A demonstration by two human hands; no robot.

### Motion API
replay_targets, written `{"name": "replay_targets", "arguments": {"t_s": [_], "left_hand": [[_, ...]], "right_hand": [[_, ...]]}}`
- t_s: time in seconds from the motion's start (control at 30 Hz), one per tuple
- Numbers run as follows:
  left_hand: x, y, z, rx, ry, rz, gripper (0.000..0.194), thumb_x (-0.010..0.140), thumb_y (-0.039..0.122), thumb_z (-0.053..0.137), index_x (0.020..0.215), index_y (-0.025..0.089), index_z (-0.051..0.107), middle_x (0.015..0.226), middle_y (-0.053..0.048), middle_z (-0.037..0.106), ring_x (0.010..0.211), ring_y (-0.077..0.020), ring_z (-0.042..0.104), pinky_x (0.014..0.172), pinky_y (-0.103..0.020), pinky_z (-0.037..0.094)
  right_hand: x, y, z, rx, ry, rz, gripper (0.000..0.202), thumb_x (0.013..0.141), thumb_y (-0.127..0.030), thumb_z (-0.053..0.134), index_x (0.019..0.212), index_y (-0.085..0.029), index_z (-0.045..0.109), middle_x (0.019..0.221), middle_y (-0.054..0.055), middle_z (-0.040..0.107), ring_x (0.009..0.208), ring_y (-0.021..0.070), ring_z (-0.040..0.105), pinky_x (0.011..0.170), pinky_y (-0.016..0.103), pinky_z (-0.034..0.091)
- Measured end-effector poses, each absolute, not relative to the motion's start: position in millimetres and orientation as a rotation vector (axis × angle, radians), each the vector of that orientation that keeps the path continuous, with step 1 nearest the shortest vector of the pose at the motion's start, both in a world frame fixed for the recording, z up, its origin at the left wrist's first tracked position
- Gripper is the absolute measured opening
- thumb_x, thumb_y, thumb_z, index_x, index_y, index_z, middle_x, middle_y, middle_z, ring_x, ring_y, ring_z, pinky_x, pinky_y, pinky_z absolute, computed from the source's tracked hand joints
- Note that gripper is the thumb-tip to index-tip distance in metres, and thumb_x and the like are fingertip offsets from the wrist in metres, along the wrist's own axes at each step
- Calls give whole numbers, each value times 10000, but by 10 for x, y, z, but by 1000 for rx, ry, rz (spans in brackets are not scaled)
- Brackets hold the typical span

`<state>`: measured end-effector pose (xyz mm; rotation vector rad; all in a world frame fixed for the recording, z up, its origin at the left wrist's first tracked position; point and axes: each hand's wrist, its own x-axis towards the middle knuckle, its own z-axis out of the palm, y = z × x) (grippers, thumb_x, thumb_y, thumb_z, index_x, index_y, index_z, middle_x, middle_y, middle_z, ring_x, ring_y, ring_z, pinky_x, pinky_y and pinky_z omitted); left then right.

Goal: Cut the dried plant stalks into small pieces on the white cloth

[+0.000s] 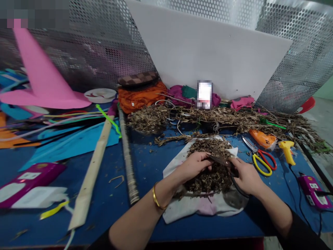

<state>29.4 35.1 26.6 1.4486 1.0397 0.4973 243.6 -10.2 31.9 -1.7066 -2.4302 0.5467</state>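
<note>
My right hand (246, 175) is closed around the dark handles of a pair of scissors (221, 160), whose blades point left. The blades lie over a heap of chopped dried plant bits (203, 182). At the blade tips, the fingers of my left hand (195, 166) are pinched together. What they hold is too small to tell among the brown bits. Under the heap, a white cloth (179, 211) is spread on the blue table (148, 194). A gold bangle (155, 197) circles my left wrist.
Scissors with red and yellow handles (261, 165), an orange packet (263, 139) and a yellow glue gun (287, 151) lie to the right. Dried stalks (234, 121) line the back. Leftward are a bamboo stick (127, 156), a wooden strip (91, 177) and a purple power strip (33, 178).
</note>
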Motion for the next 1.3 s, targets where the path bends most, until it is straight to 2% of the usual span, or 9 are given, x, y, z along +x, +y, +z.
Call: {"name": "replay_targets", "arguments": {"t_s": [0.13,0.3,0.5,0.63,0.77,0.9,1.1,1.3], "left_hand": [[270,361,285,1405,1066,546,261,708,357,532,840,136,572,699,-8,605,469,-70,410,457,-194,300],[232,384,246,1634,1214,533,294,747,404,487,754,142,619,585,16,542,505,-105,447,486,-210,311],[256,390,223,1688,1121,523,289,753,353,465,753,127,647,566,22,520,533,-104,401,518,-211,302],[260,392,240,1666,1106,498,277,742,352,474,707,129,634,555,23,508,534,-103,386,516,-210,292],[247,394,253,1644,1116,498,326,744,414,478,673,132,625,536,31,458,531,-102,372,508,-212,278],[235,397,242,1605,1135,503,391,738,485,478,674,131,631,499,45,401,486,-93,330,476,-215,247],[262,403,211,1670,1153,481,348,723,440,491,652,132,635,525,27,461,525,-105,376,504,-219,268],[284,393,251,1670,1171,488,346,721,441,497,636,135,634,529,24,484,532,-106,384,512,-219,273]], "right_hand": [[2454,-104,326,-1701,-2412,602,323,793,-229,461,1115,-218,473,987,48,596,842,168,564,674,219,345],[2459,-109,312,-1740,-2375,578,326,793,-249,470,1117,-219,470,996,46,590,838,170,564,664,219,341],[2436,-125,331,-1760,-2408,554,396,797,-279,479,1185,-212,427,1054,64,560,862,181,557,686,235,343],[2438,-125,334,-1755,-2441,579,376,781,-224,469,1155,-203,439,1047,70,564,897,188,552,701,235,345],[2451,-109,274,-1745,-2443,599,400,743,-161,474,1140,-196,435,1048,72,573,928,189,545,721,233,345],[2457,-97,223,-1770,-2446,602,379,752,-162,476,1126,-197,433,1025,69,582,914,181,544,710,226,342],[2426,-107,269,-1806,-2441,496,416,763,-241,485,1171,-199,415,1058,75,562,862,187,558,689,238,345],[2445,-103,255,-1807,-2471,526,431,769,-206,460,1197,-202,406,1073,79,567,916,191,554,720,243,354]]}}
